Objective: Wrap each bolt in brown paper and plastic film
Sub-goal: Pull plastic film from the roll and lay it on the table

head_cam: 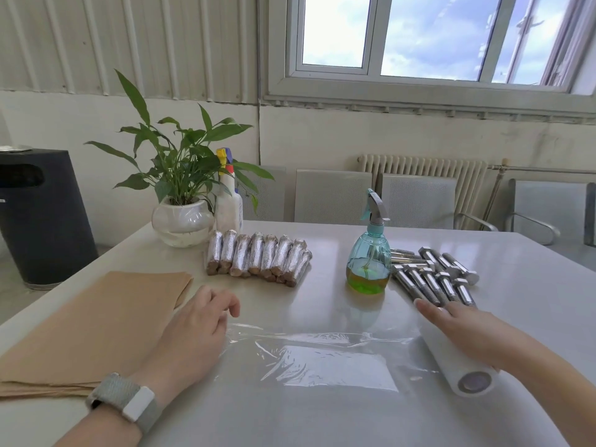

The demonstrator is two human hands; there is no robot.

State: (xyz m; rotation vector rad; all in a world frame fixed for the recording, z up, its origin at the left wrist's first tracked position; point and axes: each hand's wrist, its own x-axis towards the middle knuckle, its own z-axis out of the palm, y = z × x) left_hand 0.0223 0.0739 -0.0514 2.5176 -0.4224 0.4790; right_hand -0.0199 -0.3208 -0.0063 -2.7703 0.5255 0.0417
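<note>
A sheet of clear plastic film [322, 359] lies stretched flat on the table in front of me. My left hand [193, 333] presses down on its left edge, fingers bent. My right hand [464, 330] rests flat on top of the white film roll [464, 372] at the sheet's right end. A stack of brown paper sheets [90, 327] lies at the left. Several bare steel bolts [435, 279] are piled at the right, beyond the roll. Several wrapped bolts [258, 258] stand in a row at the middle back.
A teal spray bottle [369, 253] with green liquid stands between the wrapped row and the bare bolts. A potted plant [182, 217] and a white spray bottle [229, 201] are at the back left. Metal chairs [332, 195] line the far table edge.
</note>
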